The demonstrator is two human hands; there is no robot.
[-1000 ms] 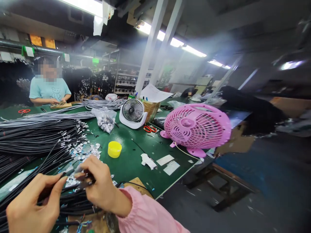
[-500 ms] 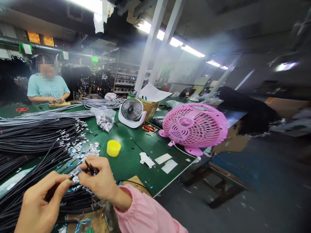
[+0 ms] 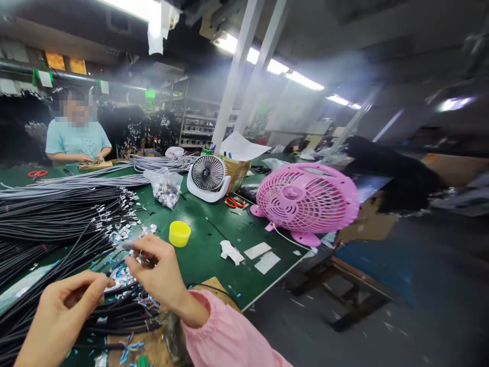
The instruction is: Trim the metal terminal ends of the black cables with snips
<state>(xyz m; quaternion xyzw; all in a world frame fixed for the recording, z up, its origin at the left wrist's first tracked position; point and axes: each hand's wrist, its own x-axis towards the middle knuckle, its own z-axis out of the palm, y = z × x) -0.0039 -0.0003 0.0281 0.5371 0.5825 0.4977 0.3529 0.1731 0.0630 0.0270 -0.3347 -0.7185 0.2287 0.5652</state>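
My left hand [image 3: 61, 313] is at the lower left, fingers pinched round the end of a black cable [image 3: 82, 298]. My right hand [image 3: 158, 272], in a pink sleeve, is just right of it, fingers closed on a small dark tool and a silvery piece I cannot make out. Both hover over a big bundle of black cables [image 3: 57, 219] spread across the green table [image 3: 208, 239]. Small silvery foil scraps [image 3: 126, 234] lie at the cable ends.
A yellow cap [image 3: 179, 233], a bag of small parts [image 3: 166, 187], a white desk fan [image 3: 208, 177], a pink fan [image 3: 305, 201], red scissors [image 3: 234, 203] and paper slips [image 3: 263, 257] are on the table. A person in a light blue shirt [image 3: 78, 140] works far left.
My right hand has lifted and drawn away from my left hand, taking the small tool with it. My left hand has dropped slightly, still on the cable.
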